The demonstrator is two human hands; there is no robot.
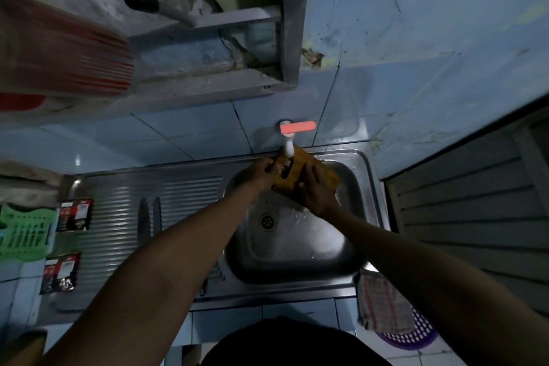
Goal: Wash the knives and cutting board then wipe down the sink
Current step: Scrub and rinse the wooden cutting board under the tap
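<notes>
A small wooden cutting board [306, 171] with a handle slot is held tilted over the steel sink basin [297, 249], right under the white tap [287, 145] with its red lever. My left hand [263, 171] grips the board's left end by the handle. My right hand [318, 190] lies over the board's near face, fingers curled on it. Two knives [150, 217] lie side by side on the ribbed steel drainboard [118, 217] to the left of the basin. Water glistens on the basin floor near the drain [266, 221].
A checked cloth [381, 303] hangs over the sink's front right corner above a purple basket [416, 333]. A green plastic rack [25, 235] and two dark sachets [74, 215] sit at the left. A grey shelf [208, 80] juts out overhead; a slatted panel [475, 211] stands at right.
</notes>
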